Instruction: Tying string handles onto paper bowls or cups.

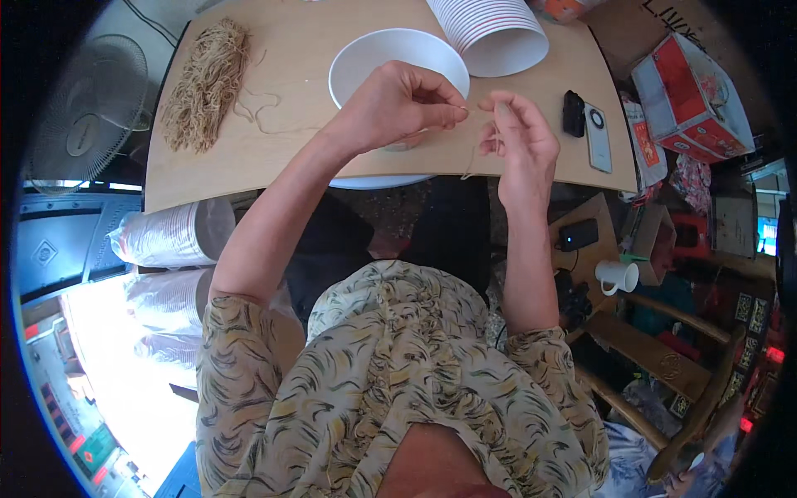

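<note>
My left hand [413, 101] is raised over the near edge of the table with thumb and fingers pinched together. A tiny bit of something pale shows at its fingertips, too small to name. Close to its right, my right hand [521, 137] has its fingers curled, and a thin tan string [470, 163] hangs down from them. Behind my left hand a white round tub [353, 62] stands on the table, partly hidden by that hand. At the far left of the table lies a loose heap of tan strings [209, 83], with a few strands trailing toward the middle.
A stack of white paper buckets [506, 50] lies on its side at the back. A phone [598, 137] and a black case [574, 114] rest by the right edge. Wrapped bucket stacks [170, 234] are at lower left; a white mug [616, 277] stands at right.
</note>
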The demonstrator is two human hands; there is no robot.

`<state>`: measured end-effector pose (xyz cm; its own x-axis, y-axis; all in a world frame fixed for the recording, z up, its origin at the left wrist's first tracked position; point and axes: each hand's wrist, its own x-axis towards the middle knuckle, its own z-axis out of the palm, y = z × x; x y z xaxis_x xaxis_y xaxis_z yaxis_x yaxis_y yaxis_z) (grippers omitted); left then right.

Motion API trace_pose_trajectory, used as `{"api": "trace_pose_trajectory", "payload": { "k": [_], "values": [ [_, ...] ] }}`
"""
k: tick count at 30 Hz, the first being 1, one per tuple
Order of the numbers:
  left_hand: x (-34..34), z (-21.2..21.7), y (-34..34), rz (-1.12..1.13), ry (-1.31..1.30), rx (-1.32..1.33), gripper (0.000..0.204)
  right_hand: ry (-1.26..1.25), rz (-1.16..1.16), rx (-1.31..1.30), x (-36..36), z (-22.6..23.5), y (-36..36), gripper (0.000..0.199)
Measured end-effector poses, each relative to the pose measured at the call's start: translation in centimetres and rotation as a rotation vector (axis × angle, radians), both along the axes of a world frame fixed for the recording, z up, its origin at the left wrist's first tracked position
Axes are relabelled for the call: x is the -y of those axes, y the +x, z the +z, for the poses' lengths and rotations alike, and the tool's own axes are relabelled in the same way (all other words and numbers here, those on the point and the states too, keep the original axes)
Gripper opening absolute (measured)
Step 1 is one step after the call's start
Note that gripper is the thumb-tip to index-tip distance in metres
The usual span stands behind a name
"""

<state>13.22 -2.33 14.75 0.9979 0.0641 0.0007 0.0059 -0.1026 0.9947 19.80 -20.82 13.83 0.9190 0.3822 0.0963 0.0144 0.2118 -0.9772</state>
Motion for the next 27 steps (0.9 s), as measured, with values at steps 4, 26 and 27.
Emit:
{"api": "trace_pose_trajectory", "payload": {
  "k": [4, 26, 27],
  "values": [
    [0.6, 0.3, 0.1, 0.016, -0.074, 0.022, 0.008, -0.096, 0.202, 0.071, 0.5, -0.1, 0.7, 0.016],
    [-0.9, -0.3, 0.0, -0.141, -0.106, 0.027, 0.021, 0.087, 0.334, -0.363, 0.2, -1.2, 1.2, 0.012],
    [-0.9, -0.3, 0.0, -0.147, -0.117, 0.02, 0.022, 0.095, 0.328, -0.363, 0.1, -1.2, 1.2, 0.011]
  ]
}}
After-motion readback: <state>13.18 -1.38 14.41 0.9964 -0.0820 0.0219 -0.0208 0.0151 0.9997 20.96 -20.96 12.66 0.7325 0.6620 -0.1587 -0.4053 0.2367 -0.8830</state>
